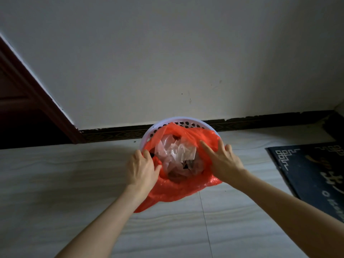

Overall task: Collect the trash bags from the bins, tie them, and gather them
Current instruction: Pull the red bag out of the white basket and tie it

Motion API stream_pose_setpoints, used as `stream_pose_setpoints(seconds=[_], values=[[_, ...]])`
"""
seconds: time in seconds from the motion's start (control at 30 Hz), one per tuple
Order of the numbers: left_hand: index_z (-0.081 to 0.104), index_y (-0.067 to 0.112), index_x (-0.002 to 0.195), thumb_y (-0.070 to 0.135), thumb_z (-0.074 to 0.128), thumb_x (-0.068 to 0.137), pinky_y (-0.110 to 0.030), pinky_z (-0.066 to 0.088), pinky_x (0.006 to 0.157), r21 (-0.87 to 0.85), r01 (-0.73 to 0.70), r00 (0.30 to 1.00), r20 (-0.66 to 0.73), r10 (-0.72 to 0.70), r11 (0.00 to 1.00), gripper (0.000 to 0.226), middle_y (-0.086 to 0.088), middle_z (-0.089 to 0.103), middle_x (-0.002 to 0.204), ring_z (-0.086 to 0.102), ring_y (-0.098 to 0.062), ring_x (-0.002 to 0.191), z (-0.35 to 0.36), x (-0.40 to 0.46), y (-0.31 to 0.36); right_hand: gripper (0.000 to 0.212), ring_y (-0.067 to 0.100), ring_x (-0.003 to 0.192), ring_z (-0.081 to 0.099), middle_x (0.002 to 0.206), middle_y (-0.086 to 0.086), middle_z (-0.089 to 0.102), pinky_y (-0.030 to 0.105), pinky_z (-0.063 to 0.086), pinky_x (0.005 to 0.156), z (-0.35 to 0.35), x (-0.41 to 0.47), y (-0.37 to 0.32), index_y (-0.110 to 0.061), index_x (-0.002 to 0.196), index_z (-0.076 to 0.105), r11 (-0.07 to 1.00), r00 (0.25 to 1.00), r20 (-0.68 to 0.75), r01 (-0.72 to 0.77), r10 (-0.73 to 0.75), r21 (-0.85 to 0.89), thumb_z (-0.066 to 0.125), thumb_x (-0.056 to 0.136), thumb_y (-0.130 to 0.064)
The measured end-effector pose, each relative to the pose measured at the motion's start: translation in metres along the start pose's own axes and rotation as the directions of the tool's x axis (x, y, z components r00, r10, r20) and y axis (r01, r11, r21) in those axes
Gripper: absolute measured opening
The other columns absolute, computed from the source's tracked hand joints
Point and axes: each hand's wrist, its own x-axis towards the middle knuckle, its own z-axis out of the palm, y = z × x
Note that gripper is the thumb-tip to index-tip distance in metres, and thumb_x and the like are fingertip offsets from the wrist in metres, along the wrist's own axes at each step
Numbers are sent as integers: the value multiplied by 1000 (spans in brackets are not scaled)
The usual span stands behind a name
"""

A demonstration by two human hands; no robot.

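A red plastic trash bag lines a white perforated bin standing on the floor against the wall. Crumpled clear plastic and dark scraps fill the bag. My left hand grips the bag's left rim, thumb and fingers curled round the plastic. My right hand lies on the bag's right rim with its fingers spread and nearly straight, the fingertips over the edge. The bag's front flap hangs down over the bin's near side, hiding the bin's front wall.
A pale wall with a dark patterned skirting runs behind the bin. A dark wooden door frame stands at the left. A black doormat with white lettering lies on the tiled floor at the right.
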Motion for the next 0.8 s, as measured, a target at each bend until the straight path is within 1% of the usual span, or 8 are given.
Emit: stream_pose_setpoints(seconds=[0.07, 0.2, 0.33, 0.4, 0.47, 0.57, 0.63, 0.8], values=[[40, 8, 124, 48, 50, 88, -39, 43, 88, -2, 16, 1000, 21, -16, 1000, 55, -16, 45, 118, 46, -32, 111, 2, -6, 1, 69, 34, 116, 37, 132, 18, 38, 40, 47, 82, 3, 0, 0, -33, 146, 2, 1000, 1000, 23, 16, -16, 2, 40, 93, -12], [42, 10, 122, 15, 48, 93, -40, 48, 80, -64, 2, 1000, -3, -2, 998, 30, -14, 42, 116, 57, -34, 103, -2, -5, 8, 72, 33, 117, 39, 127, 10, 40, 40, 52, 79, 4, -1, 6, -30, 146, 1, 992, 992, -25, 125, -125, 14, 40, 92, -5], [65, 13, 95, 3, 77, 61, -29, 47, 43, 129, -118, 967, -211, 143, 985, 37, -9, 59, 91, 66, -24, 55, -10, 1, 9, 76, 34, 122, 40, 138, 11, 37, 46, 51, 81, -4, 1, 7, -19, 146, -8, 983, 985, -56, 167, -163, 76, 39, 91, 2], [71, 11, 84, 1, 85, 39, -23, 37, 28, 206, -202, 928, -273, 255, 957, 49, -8, 62, 75, 57, -21, 36, -11, 7, 6, 63, 36, 116, 47, 135, 12, 40, 46, 52, 73, -16, 7, 4, -15, 147, 11, 977, 969, -133, 213, -207, 32, 38, 91, -2], [71, 11, 75, 0, 86, 31, -20, 31, 24, 253, -255, 894, -305, 327, 933, 48, -8, 61, 67, 53, -20, 30, -16, 11, 5, 46, 38, 101, 57, 121, 14, 49, 44, 52, 64, -31, 12, -2, -14, 136, 37, 967, 946, -222, 250, -235, 39, 41, 91, -6], [68, 12, 67, 0, 86, 30, -20, 30, 24, 259, -287, 882, -303, 360, 922, 42, -6, 60, 63, 52, -19, 29, -15, 18, 7, 39, 36, 92, 58, 115, 13, 45, 39, 43, 62, -47, 24, -10, -17, 129, 42, 982, 964, -217, 173, -154, 71, 38, 91, -8], [64, 12, 61, -1, 84, 31, -20, 30, 24, 231, -299, 883, -302, 360, 926, 39, -7, 58, 61, 51, -21, 28, -17, 23, 7, 40, 38, 89, 57, 112, 13, 44, 36, 36, 61, -57, 32, -15, -17, 127, 45, 976, 970, -238, 87, -37, 202, 37, 90, -5], [56, 15, 51, 0, 83, 29, -21, 30, 26, 175, -284, 872, -362, 330, 943, 38, -4, 54, 58, 52, -20, 31, -39, 47, 8, 40, 37, 91, 55, 111, 14, 47, 36, 43, 73, -75, 50, -15, -11, 119, 56, 912, 959, -265, 20, 98, 410, 36, 85, 1]])
